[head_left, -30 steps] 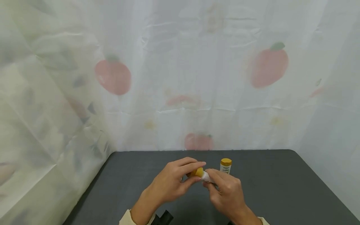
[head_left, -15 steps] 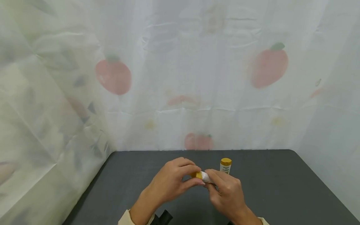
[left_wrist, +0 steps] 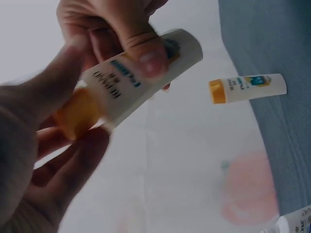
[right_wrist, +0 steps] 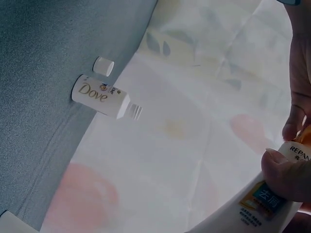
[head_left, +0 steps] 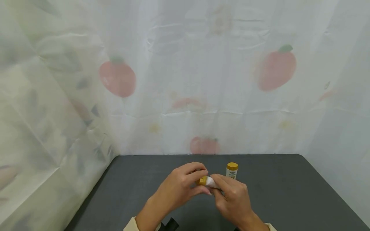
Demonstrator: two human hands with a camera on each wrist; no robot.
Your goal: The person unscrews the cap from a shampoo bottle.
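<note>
Over table (head_left: 289,192), both hands grip tube (head_left: 210,182) (yellow cap).

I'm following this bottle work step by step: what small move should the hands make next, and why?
Probably keep twisting the yellow cap off. The left hand pinches the cap while the right hand grips the white bottle by its body, and the cap still sits on the neck. A second capped bottle stands on the table.

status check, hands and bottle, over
Left hand grips yellow cap. Right hand holds white bottle body. Second bottle upright beyond, clear of them.
</note>
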